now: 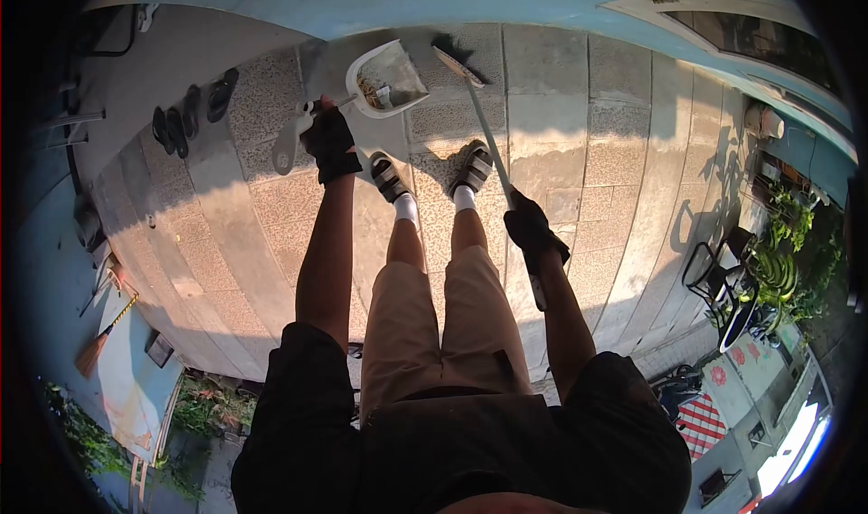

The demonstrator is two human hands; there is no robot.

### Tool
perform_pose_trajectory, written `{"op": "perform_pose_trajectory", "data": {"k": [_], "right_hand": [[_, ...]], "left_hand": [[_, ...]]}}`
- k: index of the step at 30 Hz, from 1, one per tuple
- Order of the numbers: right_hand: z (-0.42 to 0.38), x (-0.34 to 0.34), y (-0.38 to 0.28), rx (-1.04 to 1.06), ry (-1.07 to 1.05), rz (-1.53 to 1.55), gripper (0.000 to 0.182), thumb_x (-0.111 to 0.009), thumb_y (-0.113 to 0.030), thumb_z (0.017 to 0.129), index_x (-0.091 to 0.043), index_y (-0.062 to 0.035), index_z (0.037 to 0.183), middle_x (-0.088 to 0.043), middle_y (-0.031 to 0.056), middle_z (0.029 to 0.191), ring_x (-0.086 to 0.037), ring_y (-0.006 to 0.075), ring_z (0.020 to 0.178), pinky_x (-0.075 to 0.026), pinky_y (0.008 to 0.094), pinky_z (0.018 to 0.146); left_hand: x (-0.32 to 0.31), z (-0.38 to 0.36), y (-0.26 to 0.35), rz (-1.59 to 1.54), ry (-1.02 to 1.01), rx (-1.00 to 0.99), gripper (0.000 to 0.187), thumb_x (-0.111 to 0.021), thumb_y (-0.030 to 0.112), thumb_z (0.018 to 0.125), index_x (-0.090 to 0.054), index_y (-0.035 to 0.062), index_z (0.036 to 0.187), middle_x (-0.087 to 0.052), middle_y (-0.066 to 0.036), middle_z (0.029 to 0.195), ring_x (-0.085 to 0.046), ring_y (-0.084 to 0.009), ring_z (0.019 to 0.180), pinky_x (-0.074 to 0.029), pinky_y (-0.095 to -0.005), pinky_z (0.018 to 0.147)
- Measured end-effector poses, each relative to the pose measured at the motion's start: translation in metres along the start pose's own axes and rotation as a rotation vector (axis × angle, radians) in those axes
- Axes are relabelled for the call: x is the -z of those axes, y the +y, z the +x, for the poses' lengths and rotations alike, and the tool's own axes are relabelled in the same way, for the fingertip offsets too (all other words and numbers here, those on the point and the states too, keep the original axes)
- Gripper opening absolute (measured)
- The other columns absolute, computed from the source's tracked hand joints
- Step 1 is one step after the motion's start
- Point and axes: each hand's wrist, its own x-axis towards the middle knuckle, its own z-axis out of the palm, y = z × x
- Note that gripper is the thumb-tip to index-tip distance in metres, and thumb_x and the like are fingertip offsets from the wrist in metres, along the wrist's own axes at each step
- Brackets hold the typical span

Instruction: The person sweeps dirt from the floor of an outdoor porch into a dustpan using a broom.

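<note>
My left hand [328,139], in a black glove, is closed round the handle of a white dustpan [398,109]. Dry debris [372,91] and a pale scrap lie inside the pan, which is held out ahead of my feet. In my black-gloved right hand [532,225] I grip the long grey handle of a broom [488,134]. Its dark bristles [457,48] are near the blue wall, to the right of the dustpan. Both hands are closed on their handles.
A blue wall [470,3] runs along the far side of the paved floor [551,71]. Several dark slippers [193,110] lie at the left. Green plants [782,261] and a black chair [710,274] stand at the right. Another broom [95,351] is at the lower left.
</note>
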Motion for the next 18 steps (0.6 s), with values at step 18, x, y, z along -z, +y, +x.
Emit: {"op": "perform_pose_trajectory", "data": {"k": [18], "right_hand": [[-0.001,0.017,0.007,0.078,-0.021,-0.116,0.058,-0.045,-0.011,0.078,-0.046,-0.0066,0.135,-0.063,0.0244,0.099,-0.064,0.0319,0.084,-0.049,0.0397,0.069]], "left_hand": [[-0.072,0.013,-0.008,0.170,-0.110,-0.307,0.038,-0.055,0.038,0.092,-0.067,0.0033,0.083,-0.069,-0.013,0.081,-0.065,-0.0321,0.080,-0.048,-0.0416,0.073]]}}
